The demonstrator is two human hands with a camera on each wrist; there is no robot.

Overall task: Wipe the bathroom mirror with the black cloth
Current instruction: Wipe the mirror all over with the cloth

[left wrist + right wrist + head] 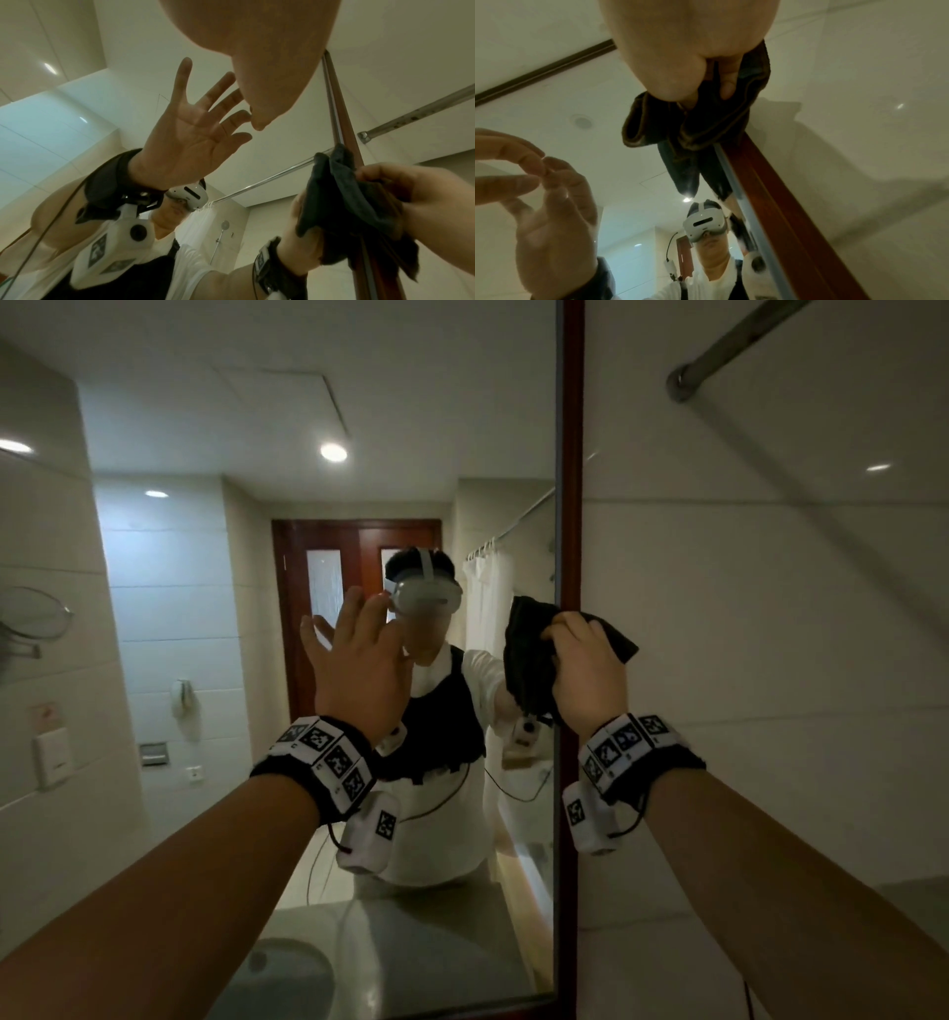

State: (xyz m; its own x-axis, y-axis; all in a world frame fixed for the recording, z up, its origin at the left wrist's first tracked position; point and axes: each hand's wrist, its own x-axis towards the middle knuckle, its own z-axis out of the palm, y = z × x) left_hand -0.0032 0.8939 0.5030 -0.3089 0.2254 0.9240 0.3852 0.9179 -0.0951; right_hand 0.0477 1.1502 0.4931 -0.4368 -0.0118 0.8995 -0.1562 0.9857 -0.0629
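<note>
The right hand [585,675] has the black cloth [529,654] bunched up in curled fingers, thumb tucked into the folds, and holds it at the right-hand edge of the bathroom mirror [205,557], straddling the line where glass meets the dark red wooden frame [571,454]. That looks to me like a wipe working along the border, where a wadded cloth gives a firm pad to press with; a loose corner hangs below the fist. Whether the cloth actually presses on the glass just here I cannot say for sure, though in the right wrist view its folds seem to meet their own reflection. The left hand [359,660] is raised to the left of it, flat and spread, holding nothing, fingertips touching or nearly touching the glass, probably to steady the person as they lean in. The mirror is tall and runs down to a pale counter with a basin [287,973] near its foot. To the right of the frame is a wall of large cream tiles [770,660] with a metal rail [729,346] fixed high up. Reflected in the glass are a wooden door, a white shower curtain, ceiling spotlights and a small round mirror on an arm at the far left.
</note>
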